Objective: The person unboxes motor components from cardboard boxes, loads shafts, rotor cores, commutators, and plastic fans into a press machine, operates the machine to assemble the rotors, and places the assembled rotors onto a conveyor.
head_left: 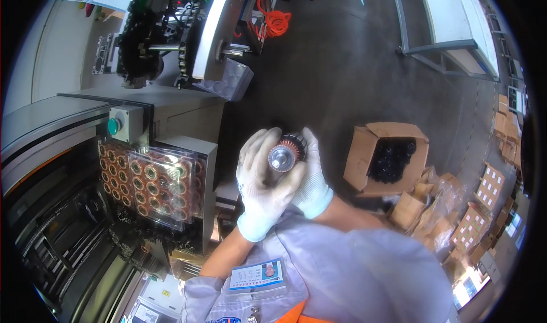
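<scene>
In front of my chest I hold a motor armature [281,159] with a ring of copper segments, a silver shaft end pointing up at me and black material around its far side. My left hand [256,172], in a white knitted glove, curls its fingers and thumb round the near left side of it. Gloved the same way, my right hand [313,180] grips it from the right, partly behind the left thumb. A clear plastic tray [162,156] with several copper-wound round parts lies to the left.
A green-button control box [126,123] stands above the tray. Chain-driven machinery [185,43] and an orange coiled hose [277,23] are at the far side. On the right are an open cardboard box [358,157] of black parts, a white-topped table [450,15] and stacked cartons [490,186].
</scene>
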Available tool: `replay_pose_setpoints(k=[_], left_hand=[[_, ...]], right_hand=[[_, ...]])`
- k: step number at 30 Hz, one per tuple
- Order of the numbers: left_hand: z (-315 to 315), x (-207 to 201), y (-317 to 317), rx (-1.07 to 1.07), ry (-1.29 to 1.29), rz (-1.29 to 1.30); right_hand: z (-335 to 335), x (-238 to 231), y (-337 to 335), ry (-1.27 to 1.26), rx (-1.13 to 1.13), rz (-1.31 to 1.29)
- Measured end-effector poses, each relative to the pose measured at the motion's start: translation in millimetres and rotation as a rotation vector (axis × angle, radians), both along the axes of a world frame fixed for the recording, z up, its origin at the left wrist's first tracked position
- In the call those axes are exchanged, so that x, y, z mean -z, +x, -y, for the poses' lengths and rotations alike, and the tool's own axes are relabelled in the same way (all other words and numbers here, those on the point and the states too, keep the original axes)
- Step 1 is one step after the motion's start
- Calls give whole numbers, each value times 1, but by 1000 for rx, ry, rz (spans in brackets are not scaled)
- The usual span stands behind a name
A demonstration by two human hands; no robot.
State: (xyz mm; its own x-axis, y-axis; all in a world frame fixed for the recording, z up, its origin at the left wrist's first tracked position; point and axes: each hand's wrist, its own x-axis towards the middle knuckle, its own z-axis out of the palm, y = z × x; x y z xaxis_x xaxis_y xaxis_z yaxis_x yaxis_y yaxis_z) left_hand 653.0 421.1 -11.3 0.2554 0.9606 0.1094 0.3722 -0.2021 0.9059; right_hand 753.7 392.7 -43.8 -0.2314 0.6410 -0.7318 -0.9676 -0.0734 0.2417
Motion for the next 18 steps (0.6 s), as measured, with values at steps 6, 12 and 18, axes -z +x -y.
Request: replay_pose_setpoints(k=[6,12,18], left_hand=[[7,8,12,-11,-278,88],[4,14,26,-53,-786,385],[2,31,24,209,-588,215]], right_hand=[[17,20,10,-103,84,-2],[22,30,25,-272,197,41],[26,39,34,-263,214,65]])
